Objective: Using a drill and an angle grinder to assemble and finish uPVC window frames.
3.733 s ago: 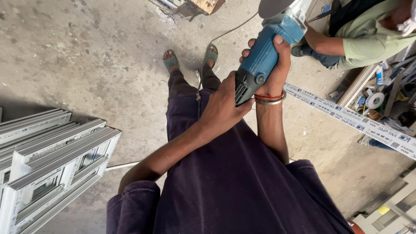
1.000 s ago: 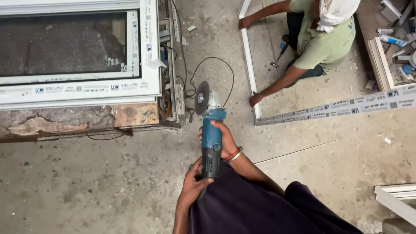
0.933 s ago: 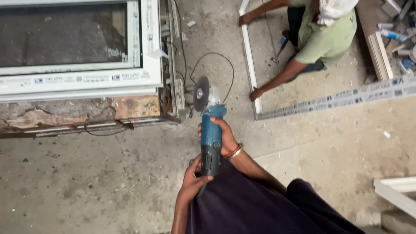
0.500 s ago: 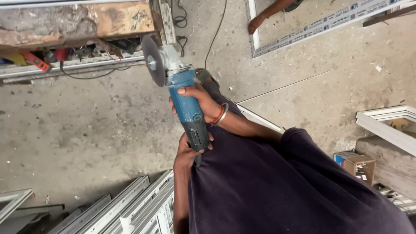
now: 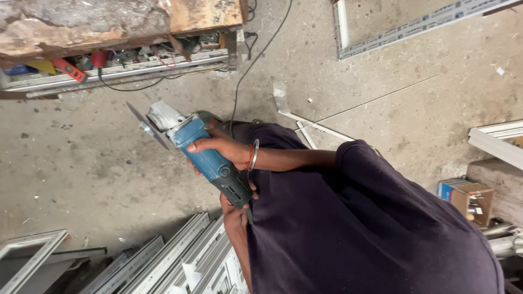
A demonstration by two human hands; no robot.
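Observation:
I hold a blue angle grinder [image 5: 210, 163] in both hands, over a bare concrete floor. My right hand [image 5: 220, 148], with a metal bangle on its wrist, wraps the front of the blue body. My left hand [image 5: 235, 206] grips the dark rear end of the handle. The grinder's thin cutting disc [image 5: 147, 126] points up and to the left, clear of the floor. Its black cord [image 5: 256, 54] trails off toward the top of the view. My dark purple shirt fills the lower right.
A worn wooden workbench [image 5: 109, 22] with tools on its lower rail stands at the top left. White window profiles [image 5: 180, 261] are stacked at the bottom left. A cardboard box [image 5: 466, 198] and white frame pieces [image 5: 498, 139] lie at the right, with another frame [image 5: 343, 27] on the floor at top.
The view has swung away from the window frame on the bench and the crouching co-worker, who is now out of sight. Both hands still hold the grinder, whose disc now points left.

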